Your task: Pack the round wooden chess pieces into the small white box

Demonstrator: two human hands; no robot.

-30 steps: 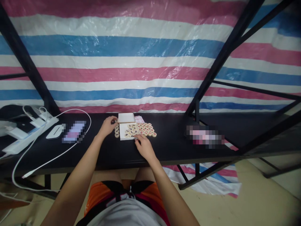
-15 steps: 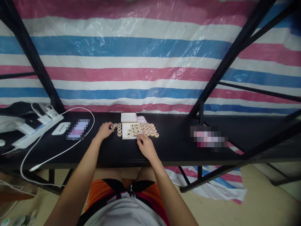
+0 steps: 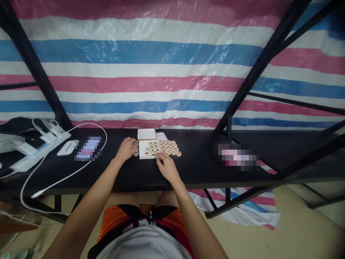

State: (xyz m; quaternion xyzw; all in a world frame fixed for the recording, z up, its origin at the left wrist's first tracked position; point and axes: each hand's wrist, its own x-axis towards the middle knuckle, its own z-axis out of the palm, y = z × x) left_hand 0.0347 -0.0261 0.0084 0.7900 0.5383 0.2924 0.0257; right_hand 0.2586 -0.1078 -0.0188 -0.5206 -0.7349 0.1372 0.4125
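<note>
My left hand [image 3: 127,148] is beside the left wall of a white box [image 3: 142,145], fingers curled down at a black-lettered xiangqi piece [image 3: 133,145]. Another such piece [image 3: 136,153] shows just below its fingertips; my hand hides most of that group. Inside the white box lie several round black-lettered xiangqi pieces [image 3: 151,146]. At the box's front right corner, my right hand [image 3: 167,166] grips the edge between thumb and fingers. Several red-lettered xiangqi pieces [image 3: 171,146] are grouped in rows against the box's right side.
Behind the box stands an open white lid [image 3: 146,134] with a pinkish printed paper [image 3: 161,136] beside it. Left on the black table [image 3: 199,158] are a blurred phone [image 3: 88,148], a white device [image 3: 66,148], a power strip [image 3: 35,153] and a loose white cable [image 3: 64,175]. Another blurred object [image 3: 237,157] lies at right.
My left hand has slid right, up to the black-lettered pieces beside the box, and now covers most of them. My right hand stays at the box corner. The view has shifted slightly.
</note>
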